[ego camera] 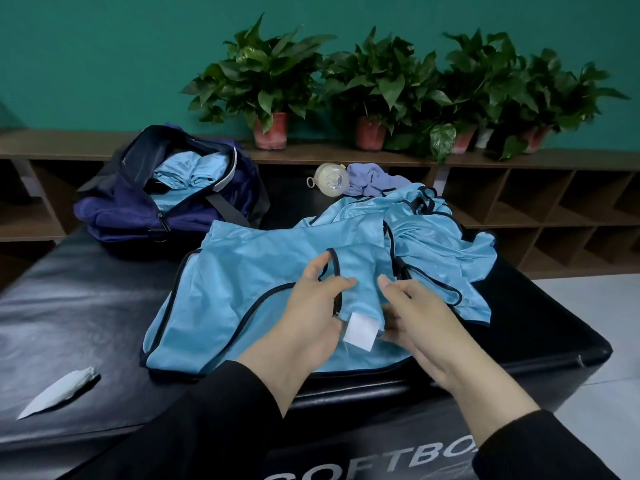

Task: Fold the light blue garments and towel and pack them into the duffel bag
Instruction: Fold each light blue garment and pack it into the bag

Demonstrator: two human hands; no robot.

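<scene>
STEP: fold vest [249,289] | FINGERS: left hand [311,306], right hand [419,317] pinch its strap (label between) | ADVICE: pull taut, align edges.

Head camera looks forward and down, close over the black padded box [86,306].

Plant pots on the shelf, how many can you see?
4, in a row along the wooden shelf: one left, one middle, one right of that, one far right. Leaves may hide more.
</scene>
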